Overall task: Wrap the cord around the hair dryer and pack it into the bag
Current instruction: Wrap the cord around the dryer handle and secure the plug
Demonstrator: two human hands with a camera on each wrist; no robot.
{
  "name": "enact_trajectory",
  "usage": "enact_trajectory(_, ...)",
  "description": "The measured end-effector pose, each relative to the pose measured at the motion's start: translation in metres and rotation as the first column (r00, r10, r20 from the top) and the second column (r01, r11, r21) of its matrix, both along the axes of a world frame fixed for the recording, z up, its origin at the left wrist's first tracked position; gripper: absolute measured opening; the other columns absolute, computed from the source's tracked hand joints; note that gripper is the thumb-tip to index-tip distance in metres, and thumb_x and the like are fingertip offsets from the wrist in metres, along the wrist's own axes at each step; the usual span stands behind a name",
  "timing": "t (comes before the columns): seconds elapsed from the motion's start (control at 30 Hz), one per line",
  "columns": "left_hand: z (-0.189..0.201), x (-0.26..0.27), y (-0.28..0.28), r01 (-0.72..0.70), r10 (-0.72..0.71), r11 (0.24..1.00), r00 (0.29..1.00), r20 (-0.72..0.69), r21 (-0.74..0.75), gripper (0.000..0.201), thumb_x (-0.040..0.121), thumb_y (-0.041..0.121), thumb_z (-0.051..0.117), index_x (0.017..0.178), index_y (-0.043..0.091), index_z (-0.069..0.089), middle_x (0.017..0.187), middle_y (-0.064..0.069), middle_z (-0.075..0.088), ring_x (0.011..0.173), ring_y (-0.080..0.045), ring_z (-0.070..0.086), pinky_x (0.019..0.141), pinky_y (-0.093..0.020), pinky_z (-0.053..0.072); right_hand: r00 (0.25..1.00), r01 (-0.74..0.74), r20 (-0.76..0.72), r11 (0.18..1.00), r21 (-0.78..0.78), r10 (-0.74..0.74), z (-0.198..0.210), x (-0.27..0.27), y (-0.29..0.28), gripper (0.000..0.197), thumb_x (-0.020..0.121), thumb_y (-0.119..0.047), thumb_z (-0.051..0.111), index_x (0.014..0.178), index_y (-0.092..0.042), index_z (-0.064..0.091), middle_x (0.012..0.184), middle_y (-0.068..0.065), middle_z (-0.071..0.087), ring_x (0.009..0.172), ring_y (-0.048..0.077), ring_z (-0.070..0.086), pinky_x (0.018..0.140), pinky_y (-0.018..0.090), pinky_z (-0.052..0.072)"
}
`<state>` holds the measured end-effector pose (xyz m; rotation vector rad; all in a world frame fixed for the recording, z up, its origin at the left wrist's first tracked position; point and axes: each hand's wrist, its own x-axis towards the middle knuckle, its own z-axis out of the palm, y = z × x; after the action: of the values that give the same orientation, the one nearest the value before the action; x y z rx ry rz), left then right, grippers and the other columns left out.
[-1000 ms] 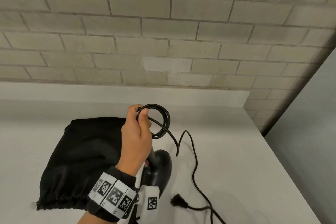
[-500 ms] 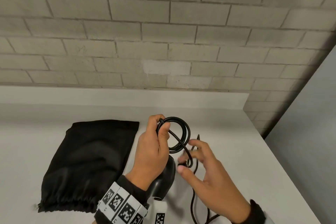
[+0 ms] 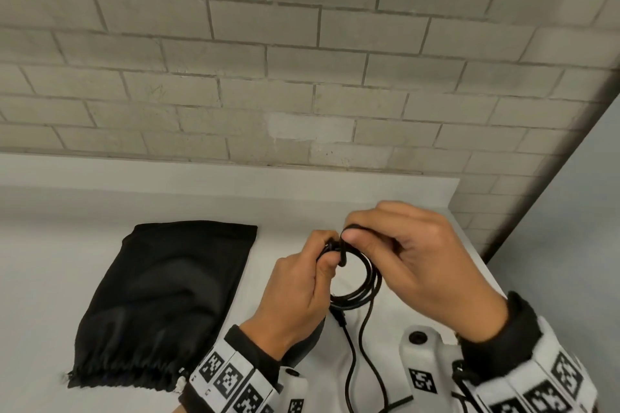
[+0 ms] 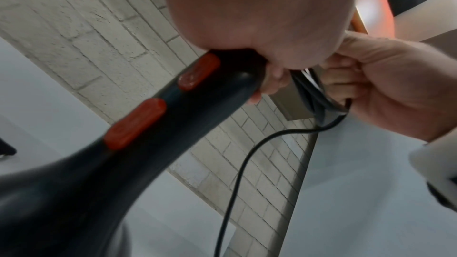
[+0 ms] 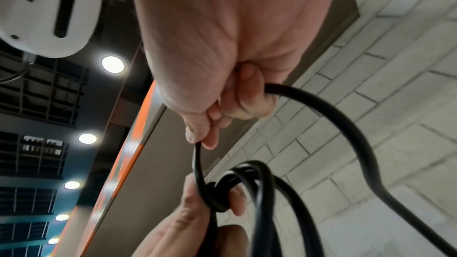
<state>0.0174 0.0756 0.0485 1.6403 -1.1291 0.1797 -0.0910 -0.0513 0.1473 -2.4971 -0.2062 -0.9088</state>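
The black hair dryer [image 4: 148, 124] has orange buttons on its handle. In the head view only a sliver of the hair dryer [image 3: 310, 337] shows under my left wrist. My left hand [image 3: 327, 256] grips the end of the handle and holds the small coil of black cord [image 3: 367, 285] against it. My right hand [image 3: 350, 235] pinches the cord at the top of the coil, thumb against fingers. In the right wrist view the cord [image 5: 346, 124] arcs out of the right hand's fingers [image 5: 247, 101]. The loose cord [image 3: 355, 355] hangs to the table. The black drawstring bag [image 3: 167, 295] lies flat to the left.
The white table [image 3: 84, 245] runs to a brick wall [image 3: 302, 60] behind. Its right edge [image 3: 486, 261] lies close to my right hand, with a grey surface beyond. The bag's gathered mouth [image 3: 120, 375] faces me.
My right hand came in from the lower right and took hold of the cord at the coil's top. The left hand with dryer and coil shifted right, and the coil gained a loop.
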Motion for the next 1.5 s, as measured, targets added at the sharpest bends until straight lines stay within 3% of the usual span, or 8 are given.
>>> enact_trajectory(0.33,0.001,-0.004,0.004,0.111,-0.111,0.994,0.994,0.007,-0.013,0.035,0.087,0.065,0.054,0.1,0.033,0.048,0.056,0.014,0.044,0.048,-0.004,0.042,0.053,-0.008,0.033,0.999,-0.02,-0.021,0.933,0.358,0.029,-0.014,0.013,0.005,0.015,0.092,-0.023,0.064,0.082,-0.015,0.071,0.065,-0.002,0.059,0.06,0.018,0.052,0.059,0.025,0.043)
enact_trajectory(0.57,-0.003,-0.009,0.003,0.086,-0.084,0.995,0.996,0.038,-0.051,0.035,0.096,0.059,0.044,0.098,0.025,0.051,0.061,0.0,0.049,0.044,-0.013,0.044,0.045,-0.016,0.034,0.999,0.045,-0.01,0.862,0.505,-0.046,-0.03,0.015,0.015,0.016,0.092,-0.024,0.064,0.079,-0.018,0.071,0.065,0.003,0.062,0.058,0.017,0.053,0.056,0.025,0.045)
enact_trajectory(0.77,-0.005,-0.01,0.006,0.083,-0.081,0.992,0.996,0.024,-0.098,0.034,0.097,0.058,0.043,0.093,0.025,0.05,0.057,0.001,0.05,0.043,-0.014,0.046,0.042,-0.029,0.038,0.991,0.098,-0.131,0.678,0.728,-0.003,-0.041,0.015,0.013,0.017,0.092,-0.019,0.063,0.081,-0.014,0.075,0.056,-0.006,0.053,0.053,0.009,0.046,0.056,0.023,0.041)
enact_trajectory(0.93,-0.007,-0.014,0.006,0.089,-0.087,0.989,0.996,0.024,-0.116,0.035,0.099,0.057,0.042,0.093,0.025,0.052,0.059,0.004,0.048,0.045,-0.009,0.043,0.043,-0.026,0.038,0.972,0.111,-0.199,0.5,0.859,0.126,-0.049,0.011,0.008,0.01,0.087,-0.024,0.066,0.09,-0.016,0.072,0.062,0.015,0.046,0.063,0.025,0.044,0.067,0.038,0.041)
enact_trajectory(1.1,-0.008,-0.018,0.005,0.082,-0.082,0.99,0.997,0.005,-0.114,0.032,0.1,0.056,0.04,0.094,0.027,0.052,0.055,0.005,0.045,0.044,-0.011,0.043,0.042,-0.031,0.038,0.98,0.088,-0.174,0.573,0.815,0.096,-0.055,0.006,0.004,0.016,0.087,-0.033,0.066,0.087,-0.019,0.073,0.071,0.003,0.061,0.063,0.013,0.052,0.068,0.031,0.045)
enact_trajectory(1.23,-0.008,-0.017,0.005,0.071,-0.08,0.985,0.995,-0.052,-0.16,0.023,0.1,0.057,0.039,0.099,0.038,0.052,0.054,0.006,0.049,0.043,-0.011,0.047,0.041,-0.035,0.04,0.979,-0.085,-0.063,0.67,0.737,0.193,-0.069,-0.005,0.005,0.059,0.081,-0.067,0.056,0.107,-0.016,0.071,0.098,0.0,0.071,0.078,0.005,0.064,0.067,0.017,0.046)
enact_trajectory(1.33,-0.008,-0.014,0.005,0.04,-0.056,0.983,0.995,-0.084,-0.177,0.03,0.099,0.059,0.039,0.095,0.032,0.051,0.059,0.008,0.058,0.045,-0.014,0.054,0.041,-0.036,0.044,0.966,-0.085,-0.131,0.748,0.658,0.225,-0.079,-0.01,0.01,0.039,0.078,-0.044,0.074,0.108,-0.02,0.068,0.093,-0.006,0.068,0.07,0.005,0.057,0.063,0.018,0.045)
enact_trajectory(1.5,-0.007,-0.011,0.005,-0.015,0.003,0.984,0.997,-0.072,-0.178,0.037,0.099,0.06,0.033,0.091,0.028,0.049,0.066,0.017,0.059,0.05,-0.005,0.055,0.044,-0.025,0.045,0.966,-0.045,-0.166,0.761,0.647,0.198,-0.085,-0.008,0.013,0.013,0.086,-0.015,0.071,0.098,-0.02,0.071,0.082,0.0,0.064,0.073,0.016,0.06,0.067,0.032,0.052)
